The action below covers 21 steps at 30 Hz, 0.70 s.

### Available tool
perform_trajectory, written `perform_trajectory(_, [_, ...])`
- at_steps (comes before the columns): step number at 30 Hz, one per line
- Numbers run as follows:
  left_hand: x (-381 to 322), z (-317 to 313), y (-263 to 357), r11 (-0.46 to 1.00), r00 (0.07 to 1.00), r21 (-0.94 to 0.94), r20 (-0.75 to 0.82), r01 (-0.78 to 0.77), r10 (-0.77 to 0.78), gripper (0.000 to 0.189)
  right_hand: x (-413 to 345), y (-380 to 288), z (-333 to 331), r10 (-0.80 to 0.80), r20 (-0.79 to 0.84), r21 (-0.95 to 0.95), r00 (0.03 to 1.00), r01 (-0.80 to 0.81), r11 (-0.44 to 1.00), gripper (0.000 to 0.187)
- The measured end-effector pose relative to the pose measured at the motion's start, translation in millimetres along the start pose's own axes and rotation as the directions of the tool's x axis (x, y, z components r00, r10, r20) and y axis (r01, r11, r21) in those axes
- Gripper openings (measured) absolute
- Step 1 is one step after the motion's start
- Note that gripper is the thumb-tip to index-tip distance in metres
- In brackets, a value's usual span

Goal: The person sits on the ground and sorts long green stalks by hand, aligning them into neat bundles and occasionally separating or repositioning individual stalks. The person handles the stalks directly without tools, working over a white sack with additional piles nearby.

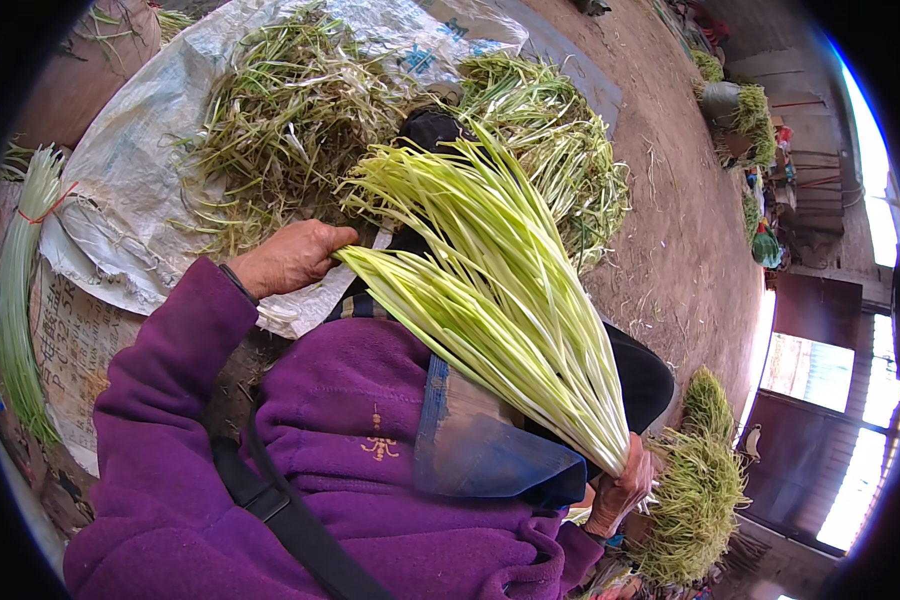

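Observation:
My right hand (621,484) is closed round the white lower ends of a large bunch of long yellow-green leafy stalks, like blanched chives (495,292). The leaves fan out across my lap towards the upper left. My left hand (292,259) pinches the tips of one part of the bunch and holds them apart from the other leaves. Beneath the bunch, a blue-edged plastic apron (487,442) lies over my purple top. Beyond the leaves is a tangled heap of loose greens and dry leaves (292,127); another heap (562,150) lies to its right.
A white woven plastic sheet (142,135) lies under the heaps. At the far left, a pale green bundle (26,300) tied with a red band rests beside a printed sack (82,337). More piled greens (690,495) stand at the lower right, and others line the far right side.

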<state>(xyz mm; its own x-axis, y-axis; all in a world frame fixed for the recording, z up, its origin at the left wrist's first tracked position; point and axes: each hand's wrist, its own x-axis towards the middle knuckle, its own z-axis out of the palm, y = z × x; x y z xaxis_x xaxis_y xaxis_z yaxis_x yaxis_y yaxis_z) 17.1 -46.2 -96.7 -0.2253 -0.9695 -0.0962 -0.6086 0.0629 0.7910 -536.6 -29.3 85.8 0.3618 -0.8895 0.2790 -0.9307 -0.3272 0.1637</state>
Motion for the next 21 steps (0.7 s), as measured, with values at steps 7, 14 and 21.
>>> perform_trajectory(7, [11.0, 12.5, -1.0, 0.993, 0.997, 0.088, -0.001, 0.074, -0.074, 0.03, 0.4, 1.5, 6.2, -0.025, -0.028, 0.035, 0.999, 0.026, 0.999, 0.038])
perform_trajectory(14, [23.3, 37.1, -11.0, 0.985, 0.992, 0.124, -0.048, 0.124, -0.119, 0.029, -0.9, 2.6, 10.8, -0.054, -0.065, 0.029, 0.996, 0.056, 0.998, 0.039])
perform_trajectory(21, [38.5, 64.0, -36.6, 0.974, 0.975, -0.199, -0.213, -0.111, 0.068, 0.028, -4.6, 1.9, 13.7, -0.043, -0.068, 0.031, 0.997, 0.045, 0.998, 0.037])
